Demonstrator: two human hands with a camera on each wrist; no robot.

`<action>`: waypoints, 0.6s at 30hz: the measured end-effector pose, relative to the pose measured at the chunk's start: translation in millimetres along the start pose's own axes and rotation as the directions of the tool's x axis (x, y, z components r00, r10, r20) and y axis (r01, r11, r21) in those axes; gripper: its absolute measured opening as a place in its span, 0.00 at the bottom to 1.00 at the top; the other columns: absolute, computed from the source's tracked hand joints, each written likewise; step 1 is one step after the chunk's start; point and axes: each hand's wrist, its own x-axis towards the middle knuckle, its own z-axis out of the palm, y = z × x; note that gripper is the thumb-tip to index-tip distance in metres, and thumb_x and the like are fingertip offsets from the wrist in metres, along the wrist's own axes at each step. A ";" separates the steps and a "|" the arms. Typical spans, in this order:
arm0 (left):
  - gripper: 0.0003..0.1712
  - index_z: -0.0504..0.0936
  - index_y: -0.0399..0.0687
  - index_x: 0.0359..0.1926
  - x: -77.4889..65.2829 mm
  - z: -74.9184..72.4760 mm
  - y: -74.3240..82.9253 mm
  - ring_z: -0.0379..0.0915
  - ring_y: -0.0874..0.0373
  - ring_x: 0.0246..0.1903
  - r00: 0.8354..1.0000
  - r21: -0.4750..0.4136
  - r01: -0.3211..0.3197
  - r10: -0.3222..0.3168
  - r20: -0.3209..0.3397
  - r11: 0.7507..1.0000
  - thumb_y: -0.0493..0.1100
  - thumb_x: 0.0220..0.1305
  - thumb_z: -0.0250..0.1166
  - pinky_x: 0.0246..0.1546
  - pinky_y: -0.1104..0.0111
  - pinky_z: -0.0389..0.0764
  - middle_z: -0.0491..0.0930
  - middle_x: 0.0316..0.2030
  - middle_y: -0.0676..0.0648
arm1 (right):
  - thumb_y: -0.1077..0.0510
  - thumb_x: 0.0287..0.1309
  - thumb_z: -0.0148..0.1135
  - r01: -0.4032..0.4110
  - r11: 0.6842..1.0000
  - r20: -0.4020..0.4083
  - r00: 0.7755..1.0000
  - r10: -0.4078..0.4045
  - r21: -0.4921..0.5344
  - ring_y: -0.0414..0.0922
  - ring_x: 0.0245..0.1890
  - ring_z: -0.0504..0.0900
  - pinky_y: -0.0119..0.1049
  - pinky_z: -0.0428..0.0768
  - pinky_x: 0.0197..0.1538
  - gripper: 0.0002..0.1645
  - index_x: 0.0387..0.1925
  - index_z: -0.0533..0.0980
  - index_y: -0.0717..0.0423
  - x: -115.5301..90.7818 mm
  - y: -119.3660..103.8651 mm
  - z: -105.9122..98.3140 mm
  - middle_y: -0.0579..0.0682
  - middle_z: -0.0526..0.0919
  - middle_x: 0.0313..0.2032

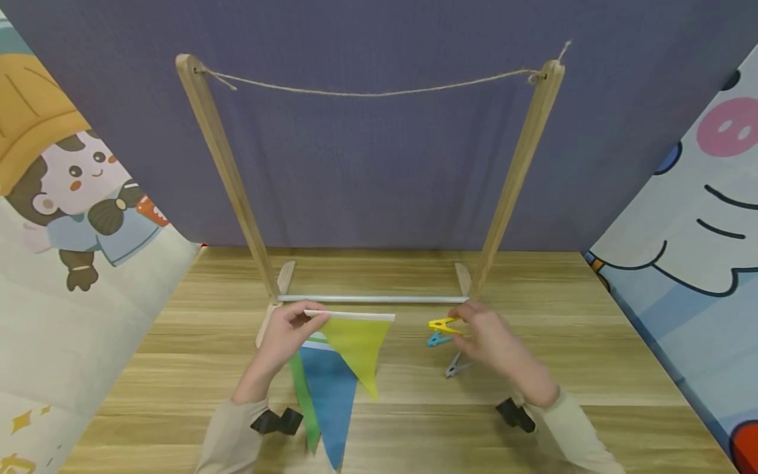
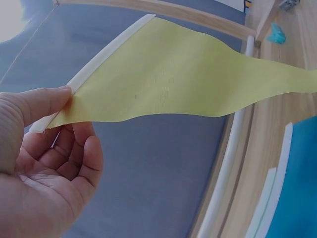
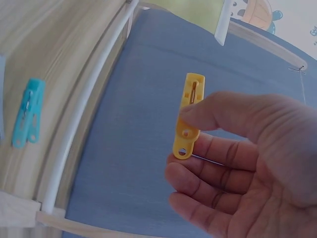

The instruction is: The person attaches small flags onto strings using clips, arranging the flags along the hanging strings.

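My left hand (image 1: 291, 336) pinches a yellow pennant (image 1: 358, 342) at the left end of its white top band, and the cloth hangs point down. In the left wrist view the thumb and fingers hold that band's corner. Below the yellow pennant, a blue pennant (image 1: 330, 388) and a green pennant (image 1: 306, 408) lie overlapping on the table. My right hand (image 1: 494, 339) holds a yellow clothespin (image 3: 190, 114) between thumb and fingers. Beneath that hand lie a blue clothespin (image 1: 437, 339) and a grey clothespin (image 1: 456, 365), the grey one partly hidden.
Behind the hands stands a wooden frame with a left post (image 1: 227, 174), a right post (image 1: 518, 174) and a white bottom rod (image 1: 373, 299). Twine (image 1: 367, 94) sags between the post tops. A dark blue panel (image 1: 379, 171) rises behind; printed cloths flank the wooden table (image 1: 408, 434).
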 end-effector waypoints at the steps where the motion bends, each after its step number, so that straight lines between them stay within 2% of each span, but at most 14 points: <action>1: 0.04 0.82 0.30 0.35 1.0 1.0 4.2 0.69 0.64 0.22 1.000 0.001 -0.008 0.008 0.001 1.000 0.27 0.58 0.63 0.24 0.75 0.71 0.80 0.29 0.56 | 0.69 0.37 0.73 -0.003 1.000 0.001 1.000 0.003 -0.001 0.50 0.35 0.80 0.40 0.81 0.37 0.20 0.37 0.77 0.66 0.2 -0.2 -2.0 0.56 0.81 0.35; 4: 0.04 0.81 0.28 0.35 3.6 4.6 18.9 0.70 0.64 0.23 1.000 0.006 -0.022 0.022 0.003 1.000 0.26 0.58 0.62 0.25 0.75 0.72 0.80 0.30 0.53 | 0.68 0.38 0.73 -0.011 1.000 0.002 1.000 0.012 -0.002 0.51 0.36 0.80 0.41 0.81 0.38 0.20 0.38 0.77 0.66 1.0 -0.4 -7.7 0.56 0.81 0.35; 7: 0.04 0.81 0.27 0.35 5.2 7.6 33.9 0.68 0.66 0.23 1.000 0.026 -0.008 0.008 -0.002 1.000 0.27 0.58 0.62 0.25 0.75 0.71 0.80 0.30 0.51 | 0.67 0.39 0.72 -0.002 1.000 -0.007 1.000 0.002 -0.008 0.52 0.36 0.80 0.42 0.81 0.38 0.19 0.38 0.77 0.66 2.6 0.1 -12.9 0.56 0.81 0.35; 10: 0.05 0.81 0.28 0.36 7.7 9.7 38.6 0.67 0.67 0.23 1.000 0.037 0.019 -0.019 -0.008 0.999 0.28 0.58 0.62 0.25 0.75 0.70 0.80 0.30 0.50 | 0.68 0.40 0.72 0.002 1.000 -0.003 1.000 -0.002 -0.019 0.53 0.36 0.80 0.43 0.81 0.38 0.19 0.38 0.77 0.66 4.5 1.3 -17.3 0.56 0.81 0.35; 12: 0.05 0.81 0.28 0.36 10.1 11.1 37.0 0.67 0.67 0.23 1.000 0.035 0.022 -0.021 -0.009 0.999 0.28 0.59 0.62 0.25 0.75 0.70 0.79 0.30 0.50 | 0.69 0.40 0.71 -0.008 1.000 0.008 1.000 0.009 -0.020 0.53 0.37 0.80 0.43 0.81 0.38 0.19 0.39 0.77 0.66 5.7 2.0 -20.5 0.56 0.80 0.36; 18: 0.06 0.82 0.32 0.37 19.6 13.9 17.7 0.69 0.65 0.25 0.999 0.025 0.036 -0.036 -0.022 0.999 0.31 0.59 0.64 0.25 0.74 0.70 0.79 0.30 0.50 | 0.69 0.41 0.71 -0.005 0.999 0.016 1.000 0.006 -0.039 0.52 0.35 0.81 0.42 0.81 0.36 0.18 0.38 0.77 0.66 9.4 5.3 -29.3 0.56 0.80 0.35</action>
